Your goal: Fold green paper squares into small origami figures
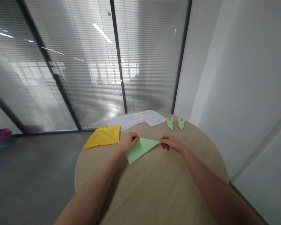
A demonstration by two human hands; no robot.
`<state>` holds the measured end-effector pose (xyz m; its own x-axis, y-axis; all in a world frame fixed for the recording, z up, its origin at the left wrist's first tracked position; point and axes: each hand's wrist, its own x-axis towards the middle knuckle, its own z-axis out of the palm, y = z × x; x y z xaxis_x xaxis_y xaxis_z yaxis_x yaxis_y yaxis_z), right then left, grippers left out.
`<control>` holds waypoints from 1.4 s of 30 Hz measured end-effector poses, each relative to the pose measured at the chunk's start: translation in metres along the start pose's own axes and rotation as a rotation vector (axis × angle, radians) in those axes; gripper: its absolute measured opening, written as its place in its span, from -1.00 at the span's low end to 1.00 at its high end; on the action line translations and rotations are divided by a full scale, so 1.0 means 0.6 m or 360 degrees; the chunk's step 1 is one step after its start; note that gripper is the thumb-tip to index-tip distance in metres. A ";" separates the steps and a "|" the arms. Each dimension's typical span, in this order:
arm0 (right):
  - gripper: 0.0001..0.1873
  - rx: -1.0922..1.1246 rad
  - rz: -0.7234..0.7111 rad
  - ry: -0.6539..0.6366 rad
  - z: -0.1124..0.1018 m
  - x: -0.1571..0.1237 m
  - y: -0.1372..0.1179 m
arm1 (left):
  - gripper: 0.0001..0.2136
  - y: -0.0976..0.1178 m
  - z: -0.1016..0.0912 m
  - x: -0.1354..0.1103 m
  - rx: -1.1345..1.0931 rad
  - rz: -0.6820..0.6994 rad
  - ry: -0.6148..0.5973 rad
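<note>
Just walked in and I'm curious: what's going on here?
A person has a folded green sheet on a round table. The left hand rests on it, and the right hand is at its right corner. A yellow sheet lies to the left; printed papers and two small green figures sit farther back.

Printed sheets are spread along the far edge of the round table. Beyond it, blinds are framed by dark bars; to its left, a red-rimmed basket is set on the floor.
</note>
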<state>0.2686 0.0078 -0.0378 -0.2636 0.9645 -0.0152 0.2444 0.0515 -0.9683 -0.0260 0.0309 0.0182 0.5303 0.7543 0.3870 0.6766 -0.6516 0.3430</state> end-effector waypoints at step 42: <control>-0.83 -0.0377 -0.0183 -0.0164 0.065 0.016 -0.019 | -0.73 0.037 0.041 -0.007 0.0117 0.0026 -0.0302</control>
<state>0.2268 0.0063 -0.0369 -0.3927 0.9181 0.0544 0.4157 0.2299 -0.8800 -0.0007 0.0154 0.0029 0.6233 0.7500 0.2215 0.6990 -0.6613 0.2722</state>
